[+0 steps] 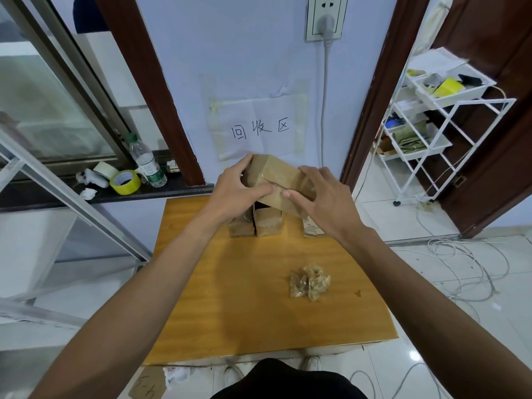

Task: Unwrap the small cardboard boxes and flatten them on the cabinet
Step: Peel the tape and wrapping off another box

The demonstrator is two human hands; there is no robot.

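Note:
A small brown cardboard box (pixel 276 175), wrapped in clear tape, is held in the air above the back of the wooden cabinet top (pixel 230 298). My left hand (pixel 236 194) grips its left end, thumb along the front edge. My right hand (pixel 319 197) holds its right end, thumb pressing the taped seam. Below it, two more taped boxes (pixel 259 224) stand side by side on the cabinet, and part of another box (pixel 312 227) shows behind my right wrist. A crumpled wad of peeled tape (pixel 309 282) lies on the right of the cabinet top.
A dark sill on the left carries a yellow tape roll (pixel 125 182), a water bottle (pixel 146 161) and paper scraps. A white wire trolley (pixel 431 119) stands at the right. Cables (pixel 466 269) trail over the tiled floor. A paper sign (pixel 259 129) hangs on the wall.

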